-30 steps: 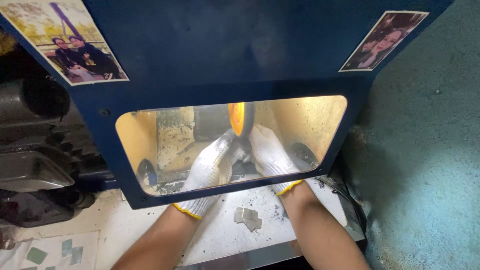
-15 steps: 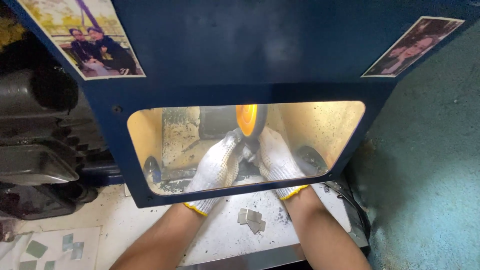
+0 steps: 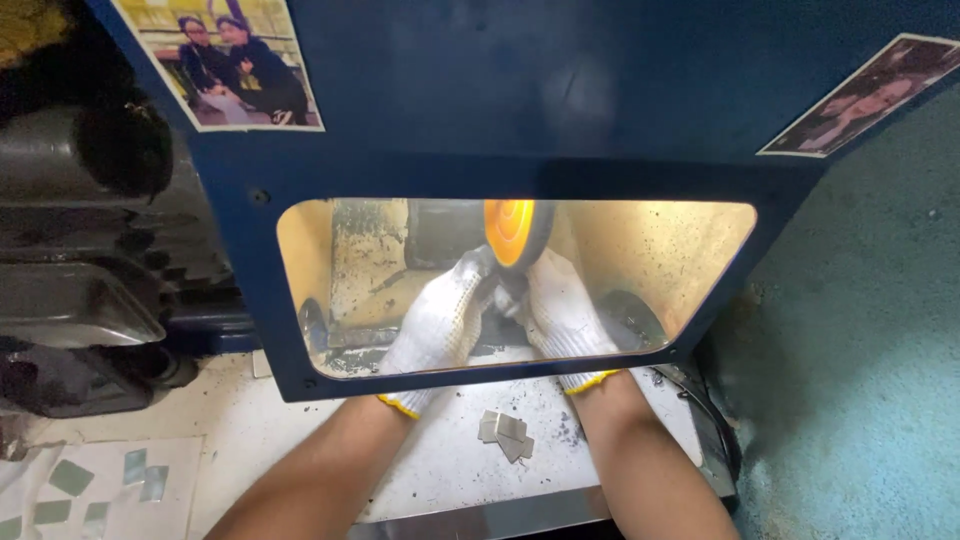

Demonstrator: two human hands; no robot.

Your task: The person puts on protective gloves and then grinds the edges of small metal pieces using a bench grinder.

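Both gloved hands at the orange wheel (image 3: 512, 230), behind the blue guard's window (image 3: 250, 300).

I see my left hand (image 3: 440, 322) and right hand (image 3: 562, 312) pinched together just under the wheel; whatever small piece they grip is hidden, so I cannot tell it. I judge steady, light pressure and fingertips kept below the wheel's rim serve best. Spare small plates (image 3: 505, 434) lie on the bench below the wheel, between my forearms.

White knit gloves (image 3: 445, 320) with yellow cuffs are showing against an orange wheel (image 3: 512, 230), a dark blue guard (image 3: 500, 90) and grey squares (image 3: 505, 436).
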